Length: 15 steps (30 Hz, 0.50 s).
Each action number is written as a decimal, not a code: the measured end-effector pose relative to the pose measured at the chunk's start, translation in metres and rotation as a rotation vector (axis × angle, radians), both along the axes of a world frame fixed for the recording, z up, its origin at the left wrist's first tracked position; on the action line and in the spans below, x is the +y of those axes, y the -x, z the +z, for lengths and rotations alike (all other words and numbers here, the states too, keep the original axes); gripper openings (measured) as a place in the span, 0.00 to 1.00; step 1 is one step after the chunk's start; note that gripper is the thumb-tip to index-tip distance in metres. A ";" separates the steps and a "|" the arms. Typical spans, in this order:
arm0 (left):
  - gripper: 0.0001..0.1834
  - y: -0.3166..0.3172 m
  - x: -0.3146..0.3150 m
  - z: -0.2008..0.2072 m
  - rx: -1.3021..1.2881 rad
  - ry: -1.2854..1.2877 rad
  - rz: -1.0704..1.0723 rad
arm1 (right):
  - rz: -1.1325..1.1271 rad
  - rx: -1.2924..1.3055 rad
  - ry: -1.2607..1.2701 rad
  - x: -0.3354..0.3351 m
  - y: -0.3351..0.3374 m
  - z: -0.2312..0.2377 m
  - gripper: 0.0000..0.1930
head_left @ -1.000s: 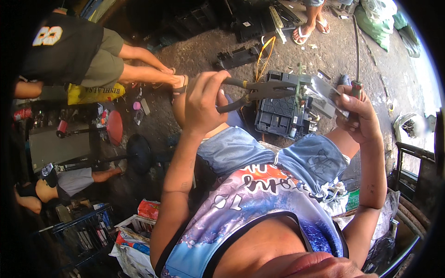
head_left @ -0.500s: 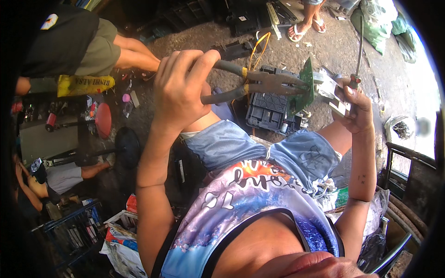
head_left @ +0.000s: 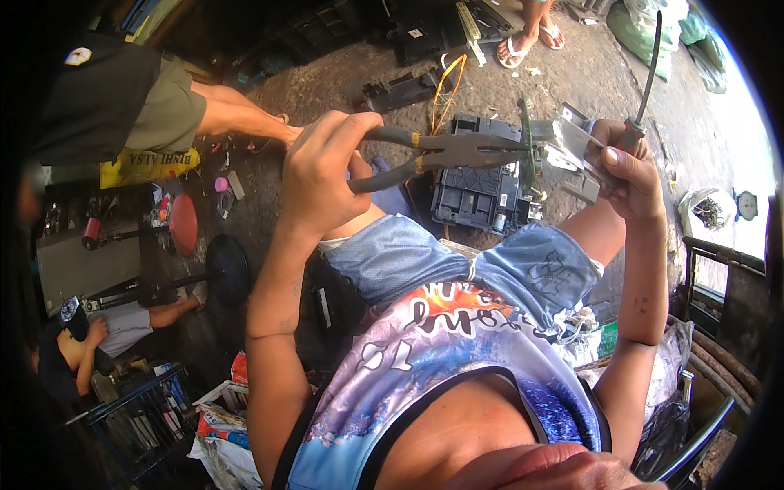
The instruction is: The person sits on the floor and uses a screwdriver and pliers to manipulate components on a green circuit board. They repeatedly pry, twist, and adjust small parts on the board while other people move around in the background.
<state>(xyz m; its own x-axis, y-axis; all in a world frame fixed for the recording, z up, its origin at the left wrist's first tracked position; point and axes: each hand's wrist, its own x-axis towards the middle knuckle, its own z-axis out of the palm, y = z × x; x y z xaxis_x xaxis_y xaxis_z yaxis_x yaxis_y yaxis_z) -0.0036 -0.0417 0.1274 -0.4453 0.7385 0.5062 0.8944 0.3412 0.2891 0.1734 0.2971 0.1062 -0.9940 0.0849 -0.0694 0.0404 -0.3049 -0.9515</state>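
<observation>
My left hand (head_left: pixel 314 180) is closed around the grey handles of a large pair of pliers (head_left: pixel 461 153). Their jaws point right and reach a green circuit board (head_left: pixel 529 145), seen almost edge-on. On the board's other side are pale metal plates (head_left: pixel 573 143), which my right hand (head_left: pixel 635 180) grips between thumb and fingers. A screwdriver (head_left: pixel 648 86) is tucked in that same hand, its shaft pointing up and its red-and-grey handle against the fingers. Exactly where the jaws bite is hard to make out.
Below the pliers lies a black plastic housing (head_left: pixel 478 196) on the ground, near a yellow cable (head_left: pixel 445 94). A person in shorts (head_left: pixel 167 106) stands at left. Another person's sandalled feet (head_left: pixel 514 53) are at the top. A white bag of scraps (head_left: pixel 706 211) sits at right.
The circuit board has turned from a slanted face to nearly edge-on and moved slightly left. The screwdriver's tip has swung up and right. Both hands keep their grips.
</observation>
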 end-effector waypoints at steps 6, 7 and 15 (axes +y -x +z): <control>0.20 -0.005 0.002 -0.003 -0.180 0.027 -0.010 | -0.017 -0.004 -0.109 -0.002 -0.002 0.008 0.17; 0.20 -0.006 0.002 -0.004 -0.214 0.035 -0.014 | -0.020 -0.008 -0.143 -0.001 -0.002 0.009 0.17; 0.18 -0.010 0.004 -0.015 -0.489 0.046 -0.116 | -0.002 0.029 -0.337 0.007 0.000 0.026 0.17</control>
